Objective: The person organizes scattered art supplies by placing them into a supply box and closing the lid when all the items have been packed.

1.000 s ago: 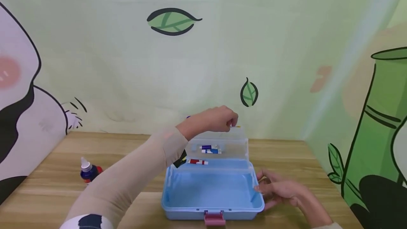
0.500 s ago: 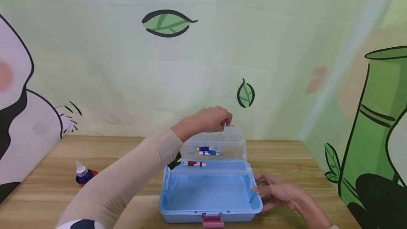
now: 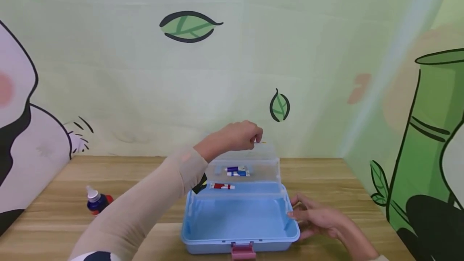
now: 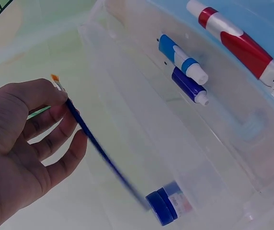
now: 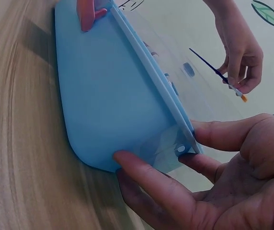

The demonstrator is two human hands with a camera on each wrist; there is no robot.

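Observation:
My left hand (image 3: 241,135) pinches a thin dark blue paintbrush (image 4: 103,153) near its orange bristles, above the upper clear trays. In the left wrist view, its handle slants down toward a small blue-capped jar (image 4: 163,206). The pale blue storage box (image 3: 208,248) stands with its tiered clear trays (image 3: 264,170) raised at the back. My right hand (image 3: 320,218) grips the box's right side, thumb at the rim and fingers along the outer wall. On the trays lie a red paint tube (image 4: 245,48), a light blue tube (image 4: 181,57) and a dark blue tube (image 4: 188,85).
A dark blue bottle with a white nozzle (image 3: 95,202) stands at the table's left, with a red item (image 3: 109,199) beside it. A pink latch (image 3: 243,250) juts from the box front. The printed backdrop (image 3: 311,51) rises behind the wooden table (image 3: 315,172).
The head view has shifted slightly, moving the scene left. A bit more of the brush's tip end shows past my left hand. Both hands keep their holds, and the box stays in place.

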